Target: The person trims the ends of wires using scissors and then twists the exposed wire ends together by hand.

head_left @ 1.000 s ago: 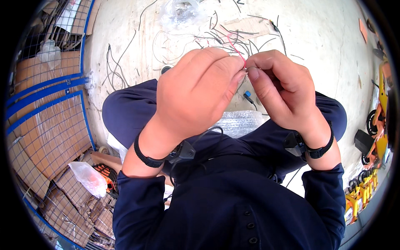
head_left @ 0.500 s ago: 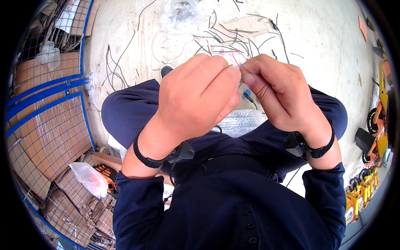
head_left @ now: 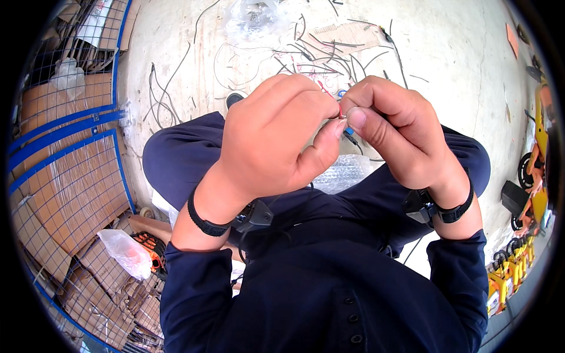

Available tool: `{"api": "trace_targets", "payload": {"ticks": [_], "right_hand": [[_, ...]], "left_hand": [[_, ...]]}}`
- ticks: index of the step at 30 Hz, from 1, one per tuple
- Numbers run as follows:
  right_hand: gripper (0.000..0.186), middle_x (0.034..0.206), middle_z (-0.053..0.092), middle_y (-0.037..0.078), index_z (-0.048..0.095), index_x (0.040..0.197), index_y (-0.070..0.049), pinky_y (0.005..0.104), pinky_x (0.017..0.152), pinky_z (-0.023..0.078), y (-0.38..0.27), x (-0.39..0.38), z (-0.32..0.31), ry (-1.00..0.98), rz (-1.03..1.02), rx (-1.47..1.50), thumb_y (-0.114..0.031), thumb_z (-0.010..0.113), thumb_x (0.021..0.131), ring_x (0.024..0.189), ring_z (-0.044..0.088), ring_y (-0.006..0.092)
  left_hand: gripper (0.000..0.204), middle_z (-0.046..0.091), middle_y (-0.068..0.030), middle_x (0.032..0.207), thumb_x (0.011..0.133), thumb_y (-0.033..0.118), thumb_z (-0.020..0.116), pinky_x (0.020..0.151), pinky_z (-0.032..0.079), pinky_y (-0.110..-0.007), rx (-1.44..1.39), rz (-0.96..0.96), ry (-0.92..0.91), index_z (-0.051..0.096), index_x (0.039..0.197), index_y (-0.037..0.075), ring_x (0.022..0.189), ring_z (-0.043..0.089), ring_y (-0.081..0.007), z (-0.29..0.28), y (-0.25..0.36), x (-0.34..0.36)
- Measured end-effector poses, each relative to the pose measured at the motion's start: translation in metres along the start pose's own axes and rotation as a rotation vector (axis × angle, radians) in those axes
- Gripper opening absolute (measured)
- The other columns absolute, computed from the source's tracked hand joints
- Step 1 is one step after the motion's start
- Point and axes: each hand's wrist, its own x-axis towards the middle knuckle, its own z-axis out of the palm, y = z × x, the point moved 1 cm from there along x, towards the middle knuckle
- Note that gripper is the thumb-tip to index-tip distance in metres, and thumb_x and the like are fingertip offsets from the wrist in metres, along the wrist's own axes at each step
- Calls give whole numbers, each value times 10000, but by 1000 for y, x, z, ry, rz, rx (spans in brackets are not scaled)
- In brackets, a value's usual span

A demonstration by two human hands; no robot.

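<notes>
My left hand [head_left: 276,135] and my right hand [head_left: 397,126] meet fingertip to fingertip above the floor, between my bent knees. Thumb and forefinger of the left pinch a thin red wire [head_left: 325,90], whose end shows between the two hands. The right thumb and forefinger close at that same spot; the wire's tip there is tiny and partly covered by the fingers. Just below the fingertips is a black cable with a blue connector [head_left: 349,132], partly hidden by my right hand.
Several cut black cable pieces [head_left: 332,44] lie on the concrete floor ahead, around a flat cardboard piece [head_left: 347,36]. A clear plastic bag [head_left: 254,20] lies beyond. Bubble wrap [head_left: 341,173] sits between my legs. At left stands a blue wire-mesh cage [head_left: 94,121]; yellow equipment [head_left: 540,126] lines the right.
My left thumb has come into view, its tip now pinching at the forefinger. The red wire's end shows between the hands, and the left hand has turned slightly.
</notes>
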Motion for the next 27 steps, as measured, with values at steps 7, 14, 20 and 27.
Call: {"api": "trace_targets", "payload": {"ticks": [7, 14, 20, 27], "right_hand": [[48, 668, 558, 120, 567, 867, -13, 316, 540, 437, 0, 0, 0, -1, -54, -166, -31, 527, 884, 584, 557, 295], [66, 684, 564, 111, 581, 890, -9, 313, 554, 437, 0, 0, 2, 8, -10, -88, -50, 530, 898, 589, 556, 249], [87, 743, 595, 98, 598, 920, -3, 279, 612, 453, 1, -1, 4, 20, 14, 11, -59, 531, 914, 647, 559, 180], [112, 771, 594, 46, 610, 945, 6, 250, 648, 443, 0, -3, 3, -7, 94, 128, -72, 532, 928, 703, 532, 96]], "left_hand": [[113, 579, -105, 722, 696, -5, 631, 543, 449, -311, 83, 44, -11, 605, 804, 17, 613, 552, -250, 3, -1, -2], [160, 558, -78, 697, 619, -8, 649, 504, 424, -297, 123, 65, 72, 588, 759, 41, 575, 514, -231, 6, -1, 0], [165, 562, -56, 705, 601, 3, 669, 489, 437, -277, 120, 78, 120, 591, 739, 52, 567, 524, -210, 6, -2, 2], [152, 560, -59, 699, 609, 0, 667, 491, 434, -287, 107, 69, 125, 584, 725, 51, 567, 527, -218, 6, -1, 2]]}}
